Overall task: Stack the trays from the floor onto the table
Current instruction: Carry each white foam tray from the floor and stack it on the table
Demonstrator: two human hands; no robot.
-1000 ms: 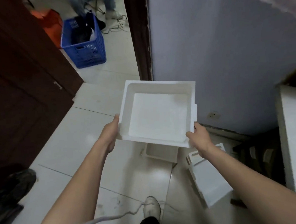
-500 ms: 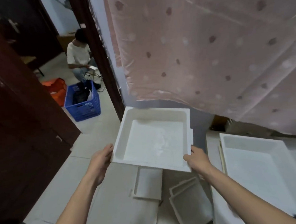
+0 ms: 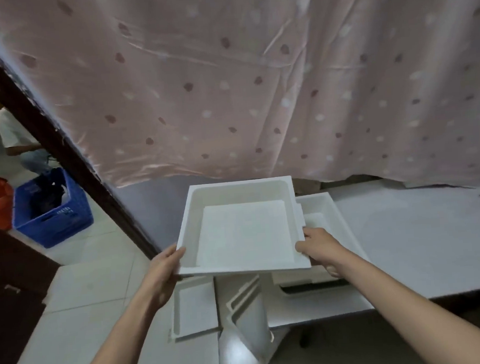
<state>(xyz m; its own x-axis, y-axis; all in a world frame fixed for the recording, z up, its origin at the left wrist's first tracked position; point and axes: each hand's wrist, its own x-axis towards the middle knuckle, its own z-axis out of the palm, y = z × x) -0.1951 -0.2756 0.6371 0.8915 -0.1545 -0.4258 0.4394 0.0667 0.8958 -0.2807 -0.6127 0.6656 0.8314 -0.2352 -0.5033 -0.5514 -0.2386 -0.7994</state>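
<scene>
Flanking the held tray (image 3: 243, 232): floor trays (image 3: 195, 308), table tray (image 3: 325, 218), curtain (image 3: 254, 81).

- White foam tray (image 3: 243, 230), square and shallow, open side up, held in the air at its near corners, partly over the table's left end.
- Second tray (image 3: 325, 218) rests on the table (image 3: 422, 240).
- Two more trays (image 3: 195, 310) (image 3: 250, 320) lie on the floor below.

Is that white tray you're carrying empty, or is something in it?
Empty: the held tray faces open side up and its white floor is bare from wall to wall.
</scene>
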